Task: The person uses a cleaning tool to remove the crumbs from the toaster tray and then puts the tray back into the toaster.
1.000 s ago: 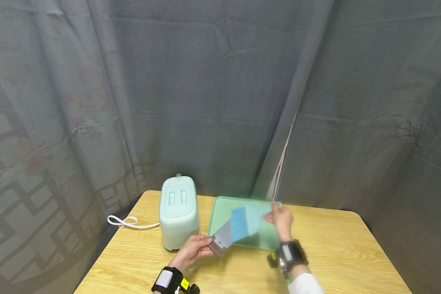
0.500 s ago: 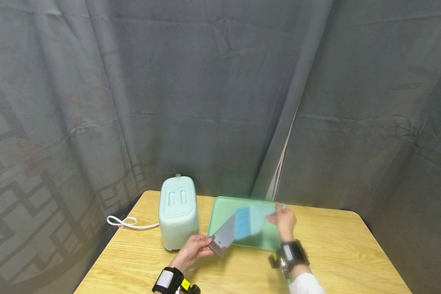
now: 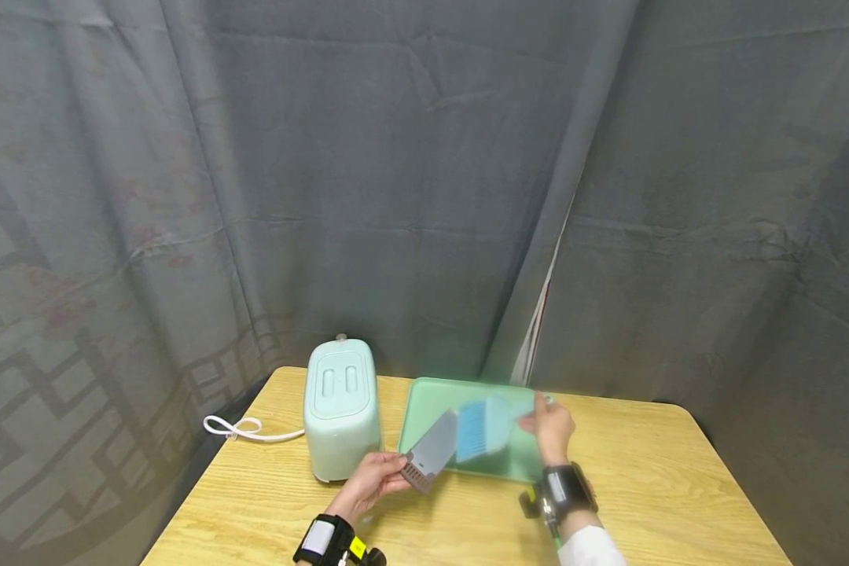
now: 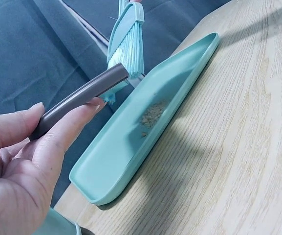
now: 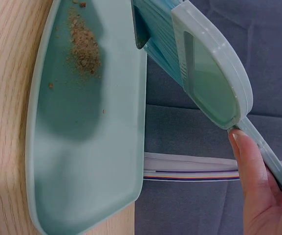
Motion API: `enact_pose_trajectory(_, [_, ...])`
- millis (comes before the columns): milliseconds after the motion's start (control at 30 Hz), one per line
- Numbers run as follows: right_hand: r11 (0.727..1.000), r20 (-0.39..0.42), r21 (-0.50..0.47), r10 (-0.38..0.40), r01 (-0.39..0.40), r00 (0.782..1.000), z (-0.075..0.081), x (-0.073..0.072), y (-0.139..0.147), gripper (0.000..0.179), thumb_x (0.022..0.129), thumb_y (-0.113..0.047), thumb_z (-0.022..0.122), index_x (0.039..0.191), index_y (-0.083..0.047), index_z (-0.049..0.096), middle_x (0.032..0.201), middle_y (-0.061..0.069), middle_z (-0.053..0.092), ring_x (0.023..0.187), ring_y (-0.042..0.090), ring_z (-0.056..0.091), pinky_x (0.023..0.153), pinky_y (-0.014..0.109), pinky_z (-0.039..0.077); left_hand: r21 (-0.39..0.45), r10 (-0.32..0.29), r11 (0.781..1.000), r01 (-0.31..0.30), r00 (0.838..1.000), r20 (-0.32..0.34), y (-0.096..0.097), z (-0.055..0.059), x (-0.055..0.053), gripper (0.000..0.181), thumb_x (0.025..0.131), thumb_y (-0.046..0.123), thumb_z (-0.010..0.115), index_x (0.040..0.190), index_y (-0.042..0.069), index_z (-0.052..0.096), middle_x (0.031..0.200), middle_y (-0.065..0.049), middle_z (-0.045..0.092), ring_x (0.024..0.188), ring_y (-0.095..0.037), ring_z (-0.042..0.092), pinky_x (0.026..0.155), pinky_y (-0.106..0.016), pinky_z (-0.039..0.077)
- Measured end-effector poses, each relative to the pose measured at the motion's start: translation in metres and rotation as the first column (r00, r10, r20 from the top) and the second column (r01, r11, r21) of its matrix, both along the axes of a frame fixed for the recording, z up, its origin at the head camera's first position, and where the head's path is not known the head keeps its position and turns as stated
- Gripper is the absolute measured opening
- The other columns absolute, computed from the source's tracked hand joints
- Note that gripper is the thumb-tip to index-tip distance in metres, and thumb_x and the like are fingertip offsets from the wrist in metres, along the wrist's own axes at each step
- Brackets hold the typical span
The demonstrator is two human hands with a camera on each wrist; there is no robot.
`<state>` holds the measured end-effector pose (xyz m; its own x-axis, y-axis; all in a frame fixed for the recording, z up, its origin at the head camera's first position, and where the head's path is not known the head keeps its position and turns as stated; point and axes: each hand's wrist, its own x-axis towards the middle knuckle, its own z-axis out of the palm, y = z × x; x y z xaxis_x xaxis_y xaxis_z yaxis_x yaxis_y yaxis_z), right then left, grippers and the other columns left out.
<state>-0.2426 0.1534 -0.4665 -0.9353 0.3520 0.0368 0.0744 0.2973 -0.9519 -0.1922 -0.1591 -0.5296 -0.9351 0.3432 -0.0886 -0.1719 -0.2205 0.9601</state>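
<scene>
- Apparently we are midway: crumbs are lying heaped on the green tray; more may be clinging to the slotted grey plate.
- Our left hand is pinching that plate partly over the tray.
- Our right hand is gripping the brush.

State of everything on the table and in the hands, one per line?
Toaster: upright, lid on
Power cord: looped at the table's left edge; plug not discernible
Green tray: flat on the table, crumbs in it
Crumbs: mostly in one pile, a few scattered
Gray slotted plate: raised, tilted, held by left hand
Brush: raised, handle held by right hand
</scene>
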Motion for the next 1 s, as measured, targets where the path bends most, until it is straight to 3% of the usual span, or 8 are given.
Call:
enact_pose_trajectory(233, [0.999, -0.004, -0.013, -0.032, 0.032, 0.999, -0.0026, -0.0011, 0.0014, 0.043, 0.109, -0.025, 0.044, 0.112, 0.015, 0.059, 0.081, 0.024, 0.072, 0.072, 0.032, 0.075, 0.096, 0.058, 0.055, -0.009, 0.034, 0.999, -0.034, 0.999, 0.008, 0.0022, -0.0011, -0.0011, 0.033, 0.105, -0.003, 0.045, 0.122, -0.032, 0.047, 0.11, -0.032, 0.069, 0.091, -0.018, 0.073, 0.084, -0.028, 0.063])
enact_pose_trajectory(600, [0.999, -0.004, -0.014, -0.033, 0.032, 0.999, -0.0015, 0.003, 0.0042, 0.045, 0.11, -0.029, 0.044, 0.111, 0.013, 0.06, 0.081, 0.023, 0.072, 0.069, 0.027, 0.074, 0.096, 0.06, 0.054, -0.02, 0.027, 0.999, -0.027, 1.0, -0.006, 0.0031, -0.0014, -0.0009, 0.033, 0.105, -0.003, 0.046, 0.122, -0.031, 0.048, 0.11, -0.033, 0.069, 0.092, -0.018, 0.073, 0.084, -0.028, 0.062])
enact_pose_trajectory(1000, [0.998, -0.008, -0.027, -0.051, 0.051, 0.999, -0.001, 0.0032, 0.0071, 0.045, 0.109, -0.027, 0.046, 0.116, 0.016, 0.058, 0.078, 0.023, 0.072, 0.064, 0.024, 0.073, 0.088, 0.053, 0.06, -0.041, 0.042, 0.998, -0.042, 0.999, -0.002, 0.0044, -0.0012, -0.0018, 0.033, 0.104, -0.003, 0.046, 0.122, -0.03, 0.049, 0.11, -0.033, 0.069, 0.093, -0.02, 0.073, 0.085, -0.029, 0.062])
